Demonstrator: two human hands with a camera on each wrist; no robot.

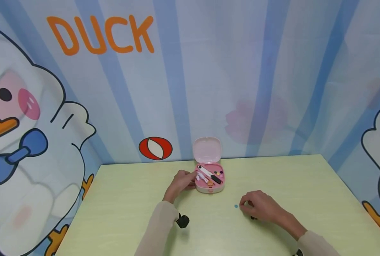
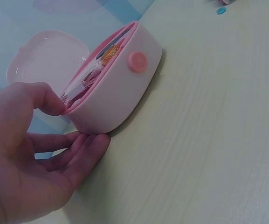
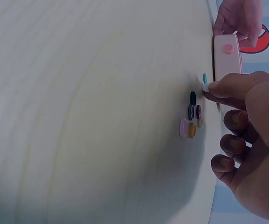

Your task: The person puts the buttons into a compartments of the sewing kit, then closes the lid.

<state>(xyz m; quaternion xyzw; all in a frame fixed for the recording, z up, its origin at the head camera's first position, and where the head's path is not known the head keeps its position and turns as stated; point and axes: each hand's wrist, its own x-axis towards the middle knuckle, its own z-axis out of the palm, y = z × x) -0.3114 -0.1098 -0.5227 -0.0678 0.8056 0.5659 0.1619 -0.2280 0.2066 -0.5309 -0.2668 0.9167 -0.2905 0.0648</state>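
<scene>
One hand, the left (image 1: 181, 181), grips the box (image 2: 118, 95) by its left end, thumb at the rim, fingers low on the wall. Small tools (image 1: 208, 172) lie inside; the lid (image 1: 207, 150) stands raised behind. Farther right, a blue button (image 1: 236, 206) lies on the table (image 1: 129, 206) beside the right hand (image 1: 261, 206), whose thumb and forefinger pinch a whitish piece (image 3: 205, 87). More buttons (image 3: 191, 112) lie near.
</scene>
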